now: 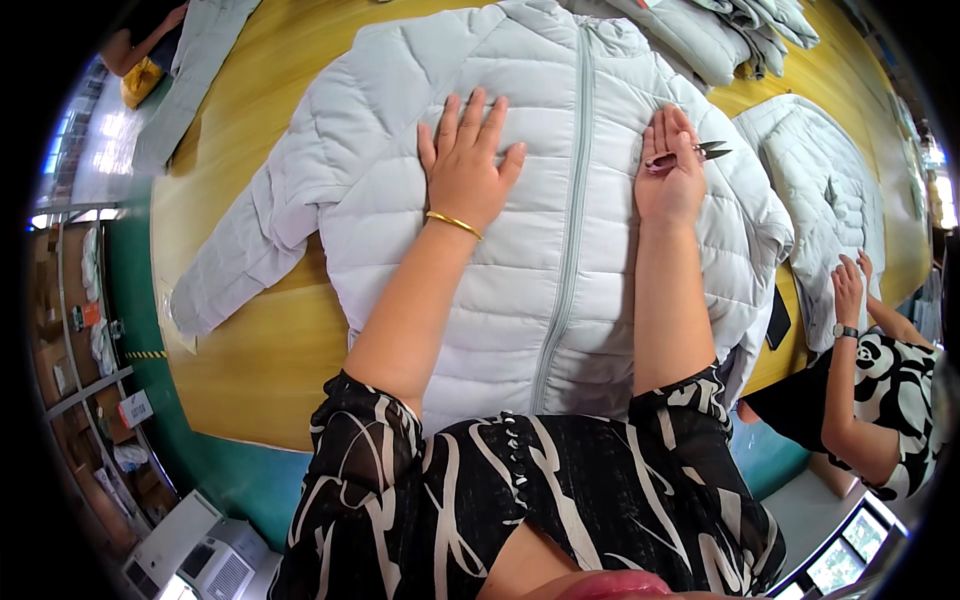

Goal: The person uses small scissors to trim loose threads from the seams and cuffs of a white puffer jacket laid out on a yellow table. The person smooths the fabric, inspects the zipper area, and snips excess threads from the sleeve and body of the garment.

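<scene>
A pale grey quilted puffer jacket [380,250] lies front up, its closed zipper [566,250] running down the middle and one sleeve stretched out to the lower left. My left hand [465,160] rests flat on the upper panel left of the zipper, fingers spread, a gold bangle on its wrist. My right hand [668,170] lies palm up on the panel right of the zipper, holding small scissors [711,151] with dark blades pointing right.
A yellow table [240,390] carries folded jackets [720,35] at the back and another [800,190] at right, where a co-worker's hands [855,275] work. Another person [140,45] is at top left. A dark flat object [778,318] lies beside my jacket. Shelving [75,340] stands left.
</scene>
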Action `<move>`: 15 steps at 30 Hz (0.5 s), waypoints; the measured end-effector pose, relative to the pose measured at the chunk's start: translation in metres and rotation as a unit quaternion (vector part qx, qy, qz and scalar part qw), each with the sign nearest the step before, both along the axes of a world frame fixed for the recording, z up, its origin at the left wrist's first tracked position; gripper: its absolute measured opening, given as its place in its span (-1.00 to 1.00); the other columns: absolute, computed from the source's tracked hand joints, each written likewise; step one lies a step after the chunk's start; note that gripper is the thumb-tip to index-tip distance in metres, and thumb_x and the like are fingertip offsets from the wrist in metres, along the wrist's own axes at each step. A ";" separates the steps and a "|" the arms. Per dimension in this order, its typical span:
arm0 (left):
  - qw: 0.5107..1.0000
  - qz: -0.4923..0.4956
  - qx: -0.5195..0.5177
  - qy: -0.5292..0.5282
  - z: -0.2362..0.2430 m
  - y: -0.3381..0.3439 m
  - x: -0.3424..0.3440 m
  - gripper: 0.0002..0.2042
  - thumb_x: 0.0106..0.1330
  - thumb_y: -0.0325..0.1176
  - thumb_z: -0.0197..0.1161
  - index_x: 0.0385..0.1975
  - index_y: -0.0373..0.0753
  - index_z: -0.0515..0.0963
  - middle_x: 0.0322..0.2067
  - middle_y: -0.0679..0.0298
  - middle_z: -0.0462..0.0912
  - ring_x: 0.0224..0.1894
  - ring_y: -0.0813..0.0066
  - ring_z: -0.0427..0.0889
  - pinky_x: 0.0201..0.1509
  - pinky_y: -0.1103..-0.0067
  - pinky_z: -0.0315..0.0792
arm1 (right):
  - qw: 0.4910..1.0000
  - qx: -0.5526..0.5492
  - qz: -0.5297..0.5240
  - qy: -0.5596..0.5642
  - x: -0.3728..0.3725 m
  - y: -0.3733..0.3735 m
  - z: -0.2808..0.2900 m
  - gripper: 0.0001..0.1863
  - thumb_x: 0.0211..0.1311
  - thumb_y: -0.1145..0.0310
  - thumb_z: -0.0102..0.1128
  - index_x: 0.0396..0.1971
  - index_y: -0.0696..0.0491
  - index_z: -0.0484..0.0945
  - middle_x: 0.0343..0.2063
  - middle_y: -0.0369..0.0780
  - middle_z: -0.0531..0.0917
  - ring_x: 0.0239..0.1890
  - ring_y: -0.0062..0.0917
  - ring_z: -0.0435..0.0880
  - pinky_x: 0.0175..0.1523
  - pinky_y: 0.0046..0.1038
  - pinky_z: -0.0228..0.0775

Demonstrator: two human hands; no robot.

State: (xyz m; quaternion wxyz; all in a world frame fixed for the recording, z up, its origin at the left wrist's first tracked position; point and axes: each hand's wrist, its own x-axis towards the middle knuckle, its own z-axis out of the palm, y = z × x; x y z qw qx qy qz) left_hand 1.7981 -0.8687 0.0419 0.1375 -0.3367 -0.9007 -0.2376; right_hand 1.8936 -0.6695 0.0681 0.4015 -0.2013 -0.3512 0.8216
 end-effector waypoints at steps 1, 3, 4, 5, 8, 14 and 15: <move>1.000 0.001 0.001 -0.004 0.001 0.000 0.000 -0.52 0.24 -0.03 -0.03 0.16 0.01 0.26 0.23 0.30 0.16 0.30 0.23 0.01 0.29 0.12 -0.28 | 1.000 0.000 -0.005 -0.003 -0.001 0.001 -0.001 -0.65 0.27 0.38 -0.14 0.02 0.19 0.31 0.12 -0.11 0.30 0.20 -0.39 0.22 0.28 -0.40 0.01; 1.000 0.000 0.008 -0.008 0.002 -0.001 0.000 -0.52 0.24 -0.03 -0.04 0.16 0.00 0.26 0.23 0.29 0.16 0.30 0.25 0.01 0.29 0.13 -0.27 | 1.000 0.000 -0.015 -0.006 0.001 0.000 0.000 -0.65 0.27 0.38 -0.13 0.01 0.19 0.32 0.11 -0.12 0.32 0.18 -0.39 0.24 0.27 -0.40 0.02; 1.000 -0.002 0.012 -0.010 0.001 -0.001 -0.001 -0.52 0.25 -0.03 -0.04 0.16 0.00 0.26 0.23 0.29 0.16 0.30 0.25 0.01 0.29 0.14 -0.26 | 1.000 0.000 -0.010 0.008 0.002 0.004 -0.003 -0.67 0.28 0.38 -0.14 0.00 0.19 0.33 0.08 -0.13 0.35 0.17 -0.39 0.26 0.26 -0.39 0.04; 1.000 -0.006 0.018 -0.013 0.001 0.000 -0.002 -0.52 0.25 -0.03 -0.04 0.16 0.00 0.26 0.23 0.29 0.16 0.30 0.26 0.02 0.29 0.15 -0.26 | 1.000 0.003 -0.010 0.008 0.003 0.005 -0.003 -0.67 0.28 0.38 -0.14 -0.01 0.20 0.34 0.07 -0.13 0.36 0.16 -0.40 0.27 0.26 -0.39 0.04; 1.000 -0.004 0.014 -0.001 -0.002 -0.007 -0.006 -0.53 0.27 -0.04 -0.07 0.17 0.00 0.25 0.23 0.29 0.16 0.29 0.28 0.04 0.30 0.19 -0.24 | 1.000 0.007 -0.006 0.012 0.004 0.005 -0.002 -0.68 0.29 0.38 -0.15 -0.02 0.20 0.35 0.06 -0.14 0.37 0.16 -0.41 0.27 0.25 -0.39 0.06; 1.000 -0.007 0.030 0.008 -0.006 -0.012 -0.009 -0.55 0.29 -0.06 -0.09 0.17 0.01 0.25 0.22 0.30 0.18 0.27 0.29 0.07 0.29 0.19 -0.20 | 1.000 0.012 -0.004 0.006 0.002 0.003 -0.002 -0.68 0.29 0.39 -0.16 -0.02 0.20 0.34 0.05 -0.15 0.38 0.16 -0.41 0.28 0.25 -0.40 0.07; 0.999 -0.008 0.034 0.009 -0.008 -0.012 -0.010 -0.55 0.29 -0.06 -0.09 0.17 0.01 0.25 0.22 0.31 0.18 0.27 0.29 0.08 0.29 0.18 -0.19 | 1.000 0.014 -0.007 0.005 0.002 0.003 -0.002 -0.69 0.29 0.39 -0.16 -0.02 0.20 0.35 0.05 -0.15 0.38 0.15 -0.41 0.28 0.25 -0.40 0.08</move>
